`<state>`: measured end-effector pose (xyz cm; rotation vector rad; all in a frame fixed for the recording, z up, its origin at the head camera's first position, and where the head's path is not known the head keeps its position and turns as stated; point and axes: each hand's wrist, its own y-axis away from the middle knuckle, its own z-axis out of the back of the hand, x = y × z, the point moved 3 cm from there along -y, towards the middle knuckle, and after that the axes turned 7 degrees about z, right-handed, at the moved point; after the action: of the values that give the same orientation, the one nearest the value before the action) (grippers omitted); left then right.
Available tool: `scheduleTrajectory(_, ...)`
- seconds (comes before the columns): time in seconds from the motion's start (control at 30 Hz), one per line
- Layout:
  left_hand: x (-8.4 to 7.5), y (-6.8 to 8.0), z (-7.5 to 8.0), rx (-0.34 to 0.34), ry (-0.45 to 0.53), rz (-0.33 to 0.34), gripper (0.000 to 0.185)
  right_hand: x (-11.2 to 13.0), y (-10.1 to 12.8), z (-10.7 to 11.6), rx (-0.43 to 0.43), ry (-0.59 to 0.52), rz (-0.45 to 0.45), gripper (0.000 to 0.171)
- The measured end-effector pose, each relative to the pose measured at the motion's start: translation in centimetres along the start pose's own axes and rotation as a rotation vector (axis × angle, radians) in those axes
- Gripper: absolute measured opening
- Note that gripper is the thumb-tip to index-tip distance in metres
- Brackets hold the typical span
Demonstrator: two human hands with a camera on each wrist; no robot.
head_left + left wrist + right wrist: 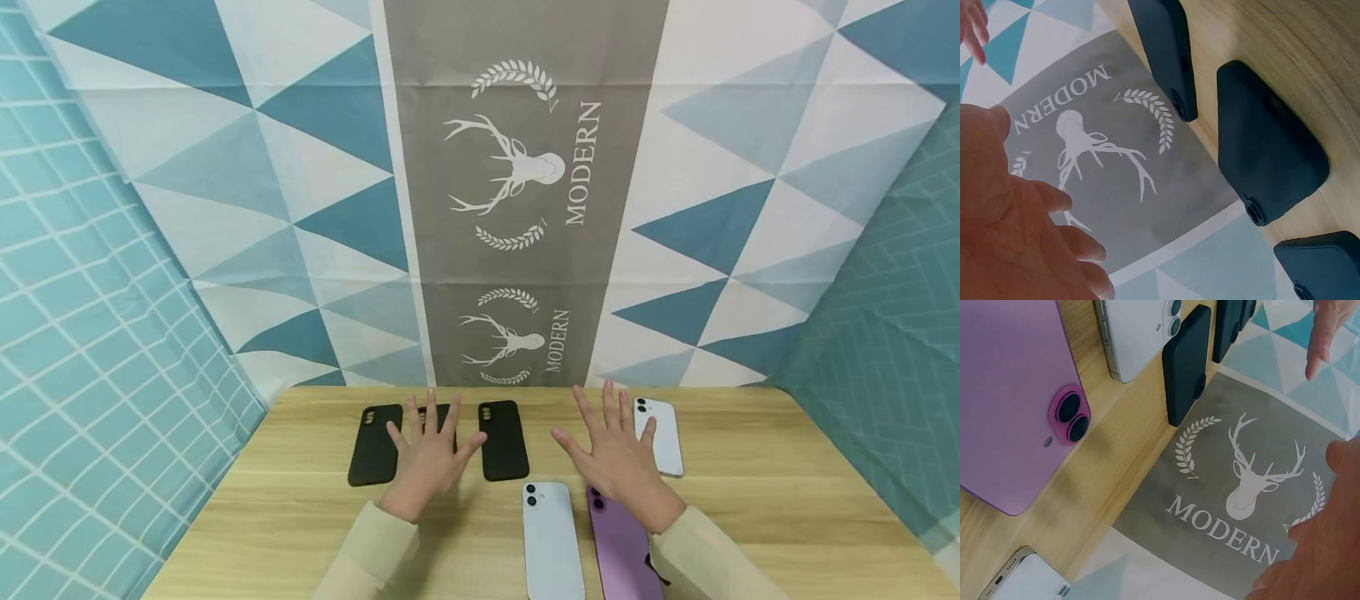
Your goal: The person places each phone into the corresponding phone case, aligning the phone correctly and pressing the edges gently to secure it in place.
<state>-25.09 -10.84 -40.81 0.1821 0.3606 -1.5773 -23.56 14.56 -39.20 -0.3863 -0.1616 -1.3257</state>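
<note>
I see my left hand (429, 461) spread flat, fingers straight and splayed, holding nothing; it hovers over the middle black case (437, 421), whose top shows between the fingertips. Just outside the little finger lies another black case (374, 444), and just beyond the thumb tip a third black case (502, 439), all three face down in a row on the wooden table (750, 500). My right hand (618, 461) is likewise open, fingers fanned and gripping nothing. Beside its little finger a white phone (660, 435) lies camera side up; under the heel of the palm a purple phone (622, 546) runs back toward the wrist, partly covered by the cream sleeve (712, 558). Just off the thumb side of that wrist sits a pale blue phone (551, 542), parallel to the purple one. I cannot tell whether either palm touches what lies beneath it. Past the fingertips the table's far edge meets a hanging cloth backdrop (300, 167) of blue, teal and white triangles, with a grey centre strip (525, 250) bearing white stag heads, laurel sprigs and the word MODERN. To either side stand teal walls (90, 375) patterned with pale grid lines.
</note>
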Motion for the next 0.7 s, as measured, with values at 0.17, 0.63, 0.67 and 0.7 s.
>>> scheduleTrajectory(0.17, 0.2, -0.1, -0.1, 0.009, 0.004, 0.001, 0.076, -0.1, 0.0, -0.1, -0.002, 0.007, 0.0, 0.079)
scheduleTrajectory(0.63, 1.0, -0.1, 0.4, 0.005, -0.002, 0.012, 0.075, -0.5, 0.2, 0.7, -0.041, 0.043, 0.018, 0.074)
scheduleTrajectory(0.67, 1.1, -0.2, 0.4, 0.011, -0.002, 0.018, 0.075, -0.6, 0.2, 0.8, -0.048, 0.046, 0.022, 0.074)
scheduleTrajectory(0.7, 1.3, -0.2, 0.4, 0.012, 0.005, 0.021, 0.075, -0.7, 0.2, 0.8, -0.054, 0.049, 0.024, 0.074)
